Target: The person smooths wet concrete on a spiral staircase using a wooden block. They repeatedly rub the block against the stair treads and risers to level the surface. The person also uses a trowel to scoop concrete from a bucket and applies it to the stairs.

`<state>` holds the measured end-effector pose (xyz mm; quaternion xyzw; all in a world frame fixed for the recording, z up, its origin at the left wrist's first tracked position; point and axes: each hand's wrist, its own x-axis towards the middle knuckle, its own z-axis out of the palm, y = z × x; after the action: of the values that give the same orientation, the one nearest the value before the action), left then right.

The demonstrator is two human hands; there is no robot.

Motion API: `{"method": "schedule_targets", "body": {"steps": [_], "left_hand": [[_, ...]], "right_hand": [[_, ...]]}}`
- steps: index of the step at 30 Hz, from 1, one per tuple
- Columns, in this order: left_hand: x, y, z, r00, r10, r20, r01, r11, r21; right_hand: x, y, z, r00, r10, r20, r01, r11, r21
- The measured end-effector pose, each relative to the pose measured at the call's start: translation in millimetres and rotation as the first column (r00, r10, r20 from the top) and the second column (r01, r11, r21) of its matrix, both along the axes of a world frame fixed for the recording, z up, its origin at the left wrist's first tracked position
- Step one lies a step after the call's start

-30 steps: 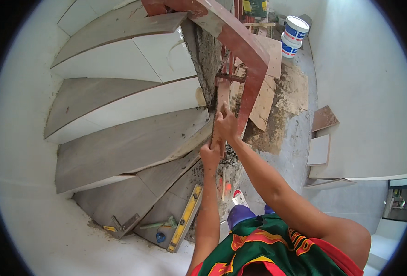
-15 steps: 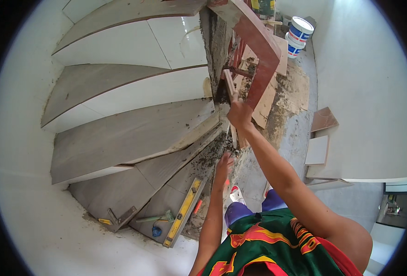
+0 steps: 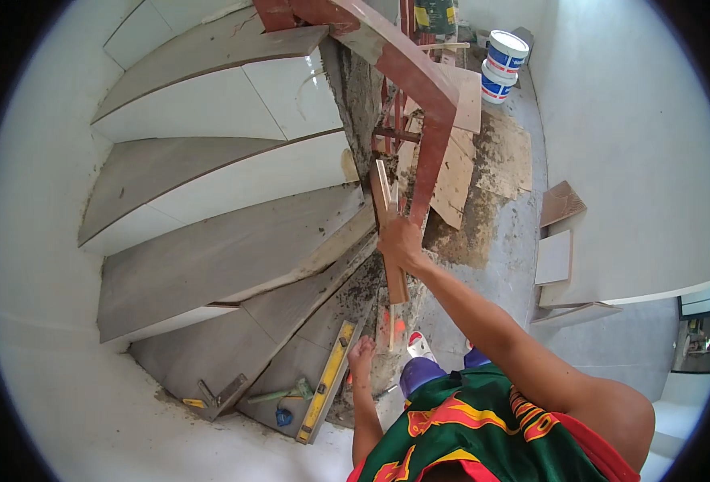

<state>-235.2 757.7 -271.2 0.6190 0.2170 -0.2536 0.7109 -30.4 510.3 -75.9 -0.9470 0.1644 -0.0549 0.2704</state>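
Curved staircase in a white-walled room, half tiled: grey wood-look tile treads (image 3: 210,257) with glossy white risers (image 3: 210,104) fanning out to the left, and a rusty red metal stair rail (image 3: 419,80) arcing over the inner edge. The grey concrete floor (image 3: 516,241) on the right is messy with mortar and flat plywood scraps (image 3: 455,173).

The right hand (image 3: 399,241) is closed around a long narrow tan strip of tile (image 3: 389,233), gripping it roughly at the middle. The strip stands nearly upright against the inner end of the steps, just beside the red rail post, so one end sticks up past the fingers and the other hangs below the wrist.

The left hand (image 3: 361,351) is down low, well apart from the strip, curled into a loose fist with nothing visibly in it. It's right next to the top end of a long yellow spirit level (image 3: 327,381) lying on the bottom landing. A green-handled trowel (image 3: 279,394) lies near the level too.

Far back there are two white buckets with blue bands (image 3: 499,60), and some loose square tiles (image 3: 560,233) lean by the right wall.
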Motion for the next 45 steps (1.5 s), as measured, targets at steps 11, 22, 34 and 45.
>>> {"method": "schedule_targets", "body": {"steps": [11,22,34,45], "left_hand": [[-107.3,56.1,-29.9,0.912,0.333,-0.238,-0.281,0.932,0.228],[-251.6,112.6,-26.1,0.832,0.439,-0.339,-0.336,0.885,0.323],[-234.9,101.0,-29.5,0.875,0.355,-0.328,-0.280,0.926,0.254],[-227.1,107.9,-28.0,0.869,0.353,-0.346,-0.262,0.922,0.284]], "right_hand": [[96.8,-63.4,-13.5,0.956,-0.294,-0.016,0.190,0.576,0.795],[110.2,-14.5,-31.9,0.931,-0.309,0.194,0.050,0.635,0.770],[143.0,-43.7,-83.8,0.726,-0.104,0.680,0.058,0.994,0.090],[157.4,-33.1,-115.8,0.836,0.063,0.545,-0.066,0.998,-0.013]]}}
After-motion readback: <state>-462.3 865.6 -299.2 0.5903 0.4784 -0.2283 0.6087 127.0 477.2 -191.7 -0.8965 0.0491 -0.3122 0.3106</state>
